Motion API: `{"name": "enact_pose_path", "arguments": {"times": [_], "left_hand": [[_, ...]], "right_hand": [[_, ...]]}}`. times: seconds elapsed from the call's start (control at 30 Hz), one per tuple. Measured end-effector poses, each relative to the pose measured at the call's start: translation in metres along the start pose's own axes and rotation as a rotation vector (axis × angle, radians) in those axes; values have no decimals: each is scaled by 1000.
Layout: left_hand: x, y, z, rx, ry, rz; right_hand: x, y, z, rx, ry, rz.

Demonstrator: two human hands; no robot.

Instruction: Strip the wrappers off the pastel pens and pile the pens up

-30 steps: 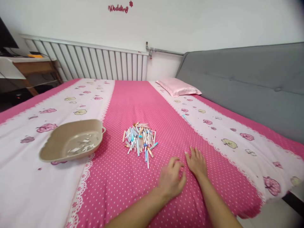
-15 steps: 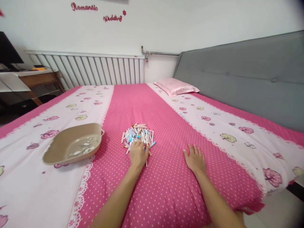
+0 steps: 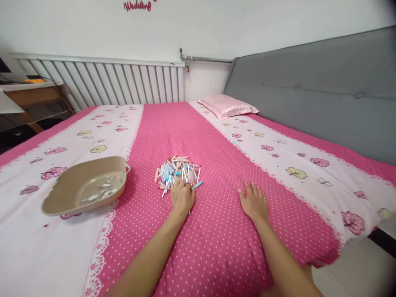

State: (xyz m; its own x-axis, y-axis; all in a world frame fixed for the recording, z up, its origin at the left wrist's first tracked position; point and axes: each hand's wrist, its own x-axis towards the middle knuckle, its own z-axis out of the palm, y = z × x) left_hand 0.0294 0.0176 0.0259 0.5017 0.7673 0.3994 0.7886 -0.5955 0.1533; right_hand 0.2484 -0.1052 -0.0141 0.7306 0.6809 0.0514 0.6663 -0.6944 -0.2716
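A loose pile of slim pens (image 3: pixel 177 170), white, blue, peach and pink, lies on the pink dotted part of the bedspread. My left hand (image 3: pixel 182 195) is at the pile's near edge with its fingers curled down into it. The back of the hand hides what the fingers grip; a small white tip shows just below it. To the right, apart from the pens, my right hand (image 3: pixel 254 202) rests flat on the cover with fingers spread and nothing in it. A beige plastic basin (image 3: pixel 66 187) stands left of the pile, holding small white pieces.
One light blue pen (image 3: pixel 239 146) lies by itself farther back on the right. A pink pillow (image 3: pixel 227 106) sits near the grey headboard (image 3: pixel 321 70). Behind the bed are a white radiator (image 3: pixel 105 82) and a wooden desk (image 3: pixel 34 97) at far left.
The view has tilted down slightly, so the scene sits higher and the basin farther left. My left hand stays at the pile, its fingers more curled. My right hand remains flat on the cover.
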Motion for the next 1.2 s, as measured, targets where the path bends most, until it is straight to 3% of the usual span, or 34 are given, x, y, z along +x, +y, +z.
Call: {"name": "enact_pose_path", "arguments": {"times": [0.3,0.57,0.77,0.87,0.97,1.07,1.13,1.2], "left_hand": [[-1,3,3,-242,208,26],[-3,6,-4,-607,424,93],[-11,15,-7,-802,358,-40],[-11,13,-6,-798,356,-105],[-3,-5,-15,-692,431,-275],[7,-37,-31,-489,501,-497],[11,-59,-38,-327,471,-609],[12,-74,-40,-235,364,-664]], "right_hand": [[0,-1,-1,9,-4,6],[-1,-1,-1,1,2,0],[-1,0,0,-16,-3,-6],[-1,1,1,-24,-1,-4],[0,2,2,-39,0,-8],[0,3,3,-52,-3,-11],[0,3,4,-59,-1,-13],[0,3,4,-63,4,-15]]}}
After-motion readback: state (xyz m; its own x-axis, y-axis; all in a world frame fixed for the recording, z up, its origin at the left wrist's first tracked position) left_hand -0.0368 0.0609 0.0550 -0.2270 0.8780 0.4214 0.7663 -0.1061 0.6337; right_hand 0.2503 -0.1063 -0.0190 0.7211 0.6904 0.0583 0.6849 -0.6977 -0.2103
